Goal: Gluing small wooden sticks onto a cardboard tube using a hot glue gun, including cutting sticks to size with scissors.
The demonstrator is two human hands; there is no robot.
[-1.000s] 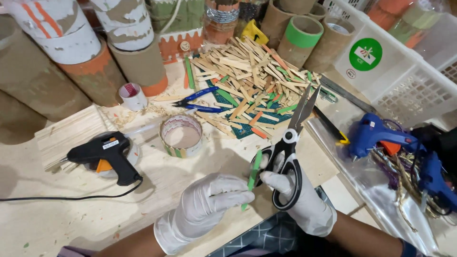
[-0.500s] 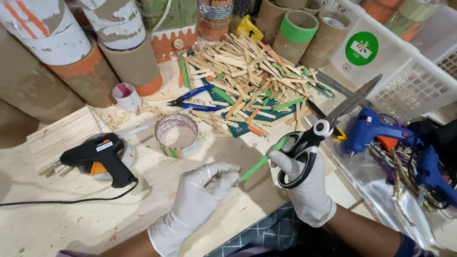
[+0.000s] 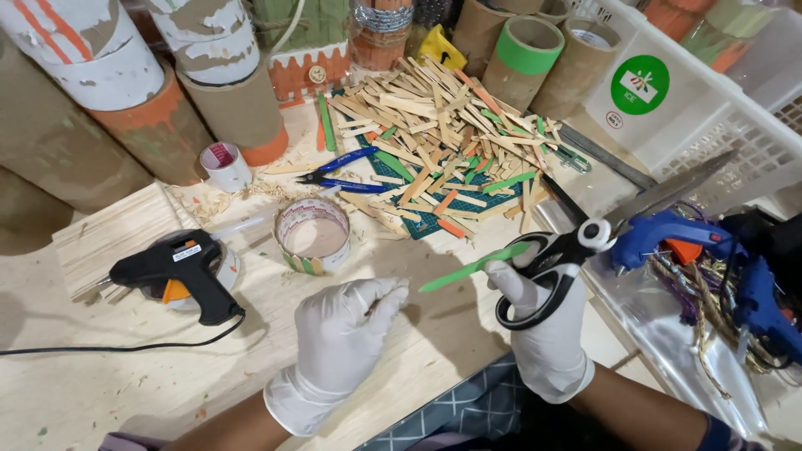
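Two white-gloved hands work over a light wood table (image 3: 109, 392). The right hand (image 3: 543, 334) has its fingers pushed through the black loops of a big pair of scissors (image 3: 585, 242), gripping them tight. The blades point up toward two o'clock and look closed, one long grey line. A thin green stick (image 3: 476, 267) pokes out from the same hand toward nine o'clock — it seems pinched by the thumb and fingers right beside the scissor handle, but the exact grip is hard to see.

The left hand (image 3: 347, 334) rests on the table at about seven o'clock from the stick. Its fingers are curled down loosely and hold nothing. The tip of the green stick is just above its knuckles, not touching.

At eleven o'clock from the left hand sits a roll of tape (image 3: 312, 235), lying flat. Farther out at nine o'clock lies a black glue gun (image 3: 171, 271) with an orange trigger, and its black cord runs off to the left edge. A big heap of craft sticks (image 3: 434, 142) — plain, green and orange — fills the top middle at twelve o'clock, with small blue-handled pliers (image 3: 342, 171) at its left side. A blue glue gun (image 3: 668, 238) lies at three o'clock, just behind the scissor blades. Tall cardboard tubes (image 3: 100, 100) stand along the back, and a white basket (image 3: 735, 125) is at two o'clock.
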